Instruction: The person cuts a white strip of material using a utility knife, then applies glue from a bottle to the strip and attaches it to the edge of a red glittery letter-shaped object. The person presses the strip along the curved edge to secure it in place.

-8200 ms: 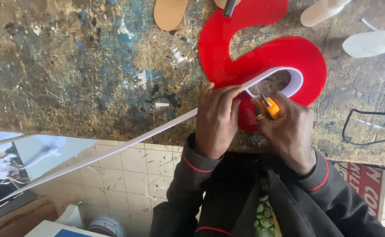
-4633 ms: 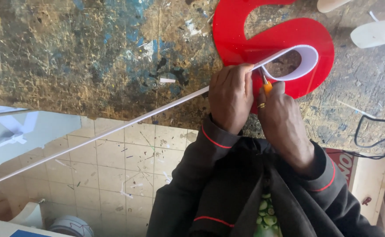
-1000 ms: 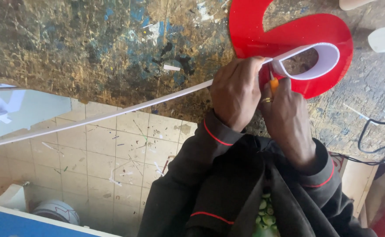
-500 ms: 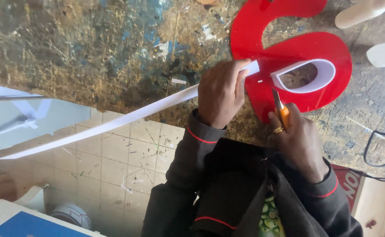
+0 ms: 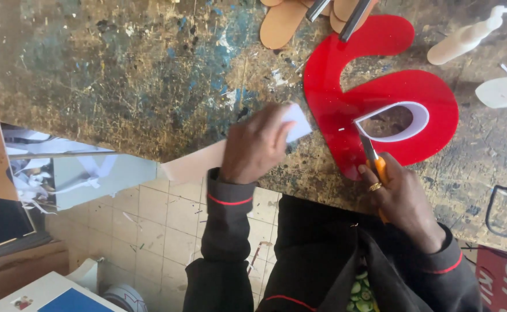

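A red acrylic shape, curved like a figure six, lies on the paint-stained workbench. A white strip lines its inner hole. My right hand grips an orange-handled utility knife, its blade tip touching the white lining's left end. My left hand holds the loose white strip away from the red shape, over the bench's front edge.
Tan oval cutouts and dark tools lie at the bench's far edge. White plastic bottles rest at the right. A black cable loops near the right front. Tiled floor with paper scraps lies below.
The long white strip has come free from the lining in the red shape. My left hand has pulled it left, away from the shape. My right hand keeps the knife at the lining.
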